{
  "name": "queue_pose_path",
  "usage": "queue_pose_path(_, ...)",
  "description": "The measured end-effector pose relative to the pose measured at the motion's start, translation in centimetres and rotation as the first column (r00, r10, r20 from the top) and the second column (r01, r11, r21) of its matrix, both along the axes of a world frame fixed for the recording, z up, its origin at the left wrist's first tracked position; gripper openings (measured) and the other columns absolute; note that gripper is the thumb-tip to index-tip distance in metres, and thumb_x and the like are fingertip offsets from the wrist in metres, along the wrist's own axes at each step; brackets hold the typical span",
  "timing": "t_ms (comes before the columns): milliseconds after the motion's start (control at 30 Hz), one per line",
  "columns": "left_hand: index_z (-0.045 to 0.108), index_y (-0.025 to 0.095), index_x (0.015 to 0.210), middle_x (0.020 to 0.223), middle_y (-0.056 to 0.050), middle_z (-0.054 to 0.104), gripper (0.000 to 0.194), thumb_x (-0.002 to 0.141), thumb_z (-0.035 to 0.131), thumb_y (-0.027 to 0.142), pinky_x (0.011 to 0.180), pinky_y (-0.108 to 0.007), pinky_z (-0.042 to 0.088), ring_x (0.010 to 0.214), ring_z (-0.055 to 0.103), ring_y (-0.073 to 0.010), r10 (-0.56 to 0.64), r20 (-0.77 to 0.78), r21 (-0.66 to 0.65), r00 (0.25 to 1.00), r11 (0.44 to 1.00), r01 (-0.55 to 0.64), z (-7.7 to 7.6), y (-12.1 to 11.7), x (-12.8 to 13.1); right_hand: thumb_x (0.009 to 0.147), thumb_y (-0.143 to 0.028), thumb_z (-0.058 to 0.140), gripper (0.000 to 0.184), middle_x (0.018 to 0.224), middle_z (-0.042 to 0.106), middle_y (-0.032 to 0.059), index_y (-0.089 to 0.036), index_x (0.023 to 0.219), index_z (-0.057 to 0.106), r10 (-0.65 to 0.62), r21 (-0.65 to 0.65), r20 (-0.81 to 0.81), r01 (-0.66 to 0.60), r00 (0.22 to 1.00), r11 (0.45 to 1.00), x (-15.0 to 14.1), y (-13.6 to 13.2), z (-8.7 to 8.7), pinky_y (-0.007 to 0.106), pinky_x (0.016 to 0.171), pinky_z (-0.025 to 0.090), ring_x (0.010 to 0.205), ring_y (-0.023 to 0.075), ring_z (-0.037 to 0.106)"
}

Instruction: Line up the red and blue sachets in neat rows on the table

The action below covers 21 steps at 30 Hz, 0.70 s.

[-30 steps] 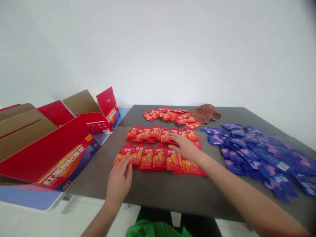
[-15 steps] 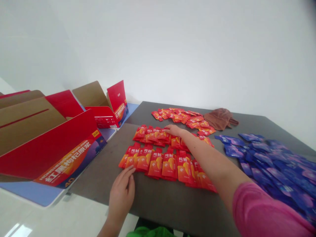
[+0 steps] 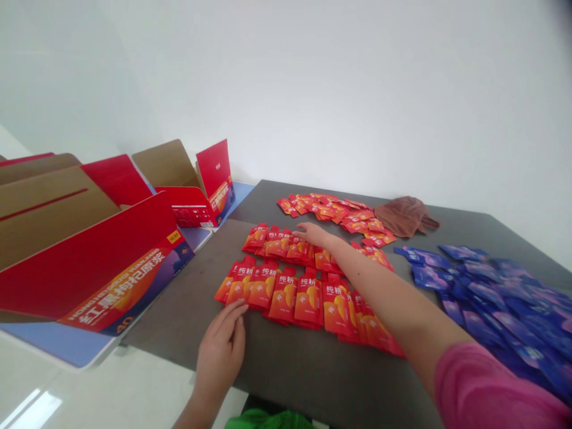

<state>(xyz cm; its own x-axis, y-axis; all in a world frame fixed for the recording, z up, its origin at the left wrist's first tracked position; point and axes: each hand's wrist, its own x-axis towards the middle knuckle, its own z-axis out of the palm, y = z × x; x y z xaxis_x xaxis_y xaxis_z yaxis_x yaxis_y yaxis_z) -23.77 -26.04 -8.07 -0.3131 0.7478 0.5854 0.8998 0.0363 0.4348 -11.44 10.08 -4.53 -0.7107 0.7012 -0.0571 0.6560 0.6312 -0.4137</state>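
red pouches [image 3: 308, 302], likely being lined up; left hand [image 3: 222, 342] fingers [image 3: 232, 314] loose, empty; right hand [image 3: 316, 234], can't tell; next calls for gentle straightening.

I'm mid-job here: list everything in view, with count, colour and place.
Near pouch row: several overlapping, red-orange, table centre
Far pouch row: several, partly hidden, red-orange, behind the near one
Loose red pouches: many, red-orange, table's far side
Blue pouches: many, blue-purple, table's right side
Cloth: one, brown, beside the loose red pouches
Table: one, dark grey, centre
Open cartons: at least two, mainly red and brown, left
Surface under cartons: blue, left
Wall: white, behind
Floor: pale, lower left
Green fabric: one patch, bottom edge
Sleeve: one, pink, right arm
Left hand: one, bare, at near row's left end
Right hand: one, bare, over far row
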Motion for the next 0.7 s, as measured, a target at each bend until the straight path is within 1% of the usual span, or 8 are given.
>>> queue_pose_path(67, 0.065, 0.021, 0.109, 0.115, -0.009, 0.069, 0.024, 0.094, 0.046, 0.022, 0.095, -0.042, 0.055, 0.106, 0.066, -0.0227, 0.005, -0.005, 0.005, 1.000, 1.000, -0.005, 0.0, 0.0, 0.0, 0.095, -0.046, 0.053, 0.043, 0.132, 0.058, 0.0120, -0.017, 0.126, 0.057, -0.009, -0.028, -0.004, 0.009, 1.000, 1.000, -0.9, 0.0, 0.3, 0.048, 0.100, 0.045, 0.117, 0.0247, 0.058)
queue_pose_path(167, 0.065, 0.021, 0.108, 0.113, -0.009, 0.069, 0.024, 0.094, 0.047, 0.022, 0.094, -0.042, 0.056, 0.105, 0.066, -0.0224, 0.007, -0.015, 0.008, 1.000, 1.000, -0.007, 0.1, 0.0, 0.0, 0.095, -0.044, 0.054, 0.034, 0.118, 0.064, 0.0075, -0.017, 0.114, 0.063, -0.007, -0.078, 0.018, 0.008, 1.000, 0.997, -1.8, -0.2, 0.6, 0.044, 0.092, 0.050, 0.104, 0.0216, 0.063)
queue_pose_path(267, 0.066, 0.021, 0.108, 0.113, -0.008, 0.070, 0.024, 0.094, 0.047, 0.021, 0.094, -0.040, 0.056, 0.105, 0.066, -0.0219, 0.006, -0.011, 0.011, 1.000, 1.000, -0.006, 0.0, 0.0, 0.1, 0.094, -0.047, 0.053, 0.035, 0.107, 0.068, 0.0051, -0.016, 0.103, 0.066, 0.000, -0.109, 0.044, 0.005, 0.999, 0.994, -1.9, -0.4, 0.8, 0.041, 0.089, 0.052, 0.096, 0.0203, 0.065)
queue_pose_path(333, 0.066, 0.020, 0.108, 0.112, -0.008, 0.070, 0.024, 0.094, 0.047, 0.021, 0.094, -0.039, 0.055, 0.105, 0.066, -0.0217, 0.005, -0.009, 0.013, 1.000, 1.000, -0.005, -0.1, 0.0, 0.1, 0.094, -0.048, 0.054, 0.035, 0.105, 0.068, 0.0048, -0.016, 0.102, 0.066, 0.001, -0.113, 0.042, 0.003, 0.999, 0.994, -1.8, -0.4, 0.8, 0.041, 0.088, 0.052, 0.095, 0.0203, 0.065)
queue_pose_path(433, 0.067, 0.019, 0.107, 0.111, -0.008, 0.070, 0.024, 0.094, 0.047, 0.020, 0.094, -0.038, 0.055, 0.105, 0.066, -0.0215, 0.007, -0.015, 0.007, 1.000, 1.000, -0.007, -0.1, 0.1, 0.1, 0.094, -0.044, 0.055, 0.033, 0.111, 0.066, 0.0060, -0.016, 0.109, 0.064, 0.003, -0.106, 0.008, -0.002, 1.000, 0.994, -2.4, -0.1, 1.0, 0.042, 0.088, 0.052, 0.098, 0.0208, 0.064)
queue_pose_path(533, 0.067, 0.018, 0.106, 0.110, -0.009, 0.070, 0.024, 0.093, 0.047, 0.020, 0.094, -0.037, 0.055, 0.104, 0.067, -0.0211, 0.008, -0.017, 0.003, 1.000, 1.000, -0.008, -0.1, 0.0, 0.1, 0.094, -0.039, 0.056, 0.033, 0.123, 0.061, 0.0084, -0.018, 0.119, 0.060, 0.018, -0.096, -0.044, -0.023, 0.999, 0.995, -3.8, -0.1, 1.1, 0.045, 0.092, 0.051, 0.107, 0.0224, 0.061)
queue_pose_path(633, 0.067, 0.019, 0.106, 0.111, -0.008, 0.070, 0.024, 0.093, 0.047, 0.019, 0.094, -0.037, 0.055, 0.103, 0.067, -0.0210, 0.011, -0.010, -0.001, 1.000, 1.000, -0.011, -0.1, 0.0, 0.1, 0.094, -0.040, 0.056, 0.041, 0.137, 0.053, 0.0108, -0.020, 0.129, 0.054, 0.074, -0.107, -0.077, -0.082, 0.994, 0.991, -5.4, -0.7, 1.2, 0.050, 0.099, 0.046, 0.118, 0.0255, 0.056)
queue_pose_path(700, 0.068, 0.019, 0.105, 0.111, -0.008, 0.070, 0.024, 0.093, 0.047, 0.019, 0.094, -0.037, 0.055, 0.103, 0.067, -0.0211, 0.013, -0.008, -0.002, 1.000, 1.000, -0.013, -0.1, -0.1, 0.1, 0.089, -0.043, 0.063, 0.053, 0.144, 0.048, 0.0113, -0.021, 0.135, 0.050, 0.137, -0.132, -0.070, -0.145, 0.988, 0.981, -6.0, -1.2, 1.1, 0.048, 0.105, 0.042, 0.125, 0.0267, 0.052)
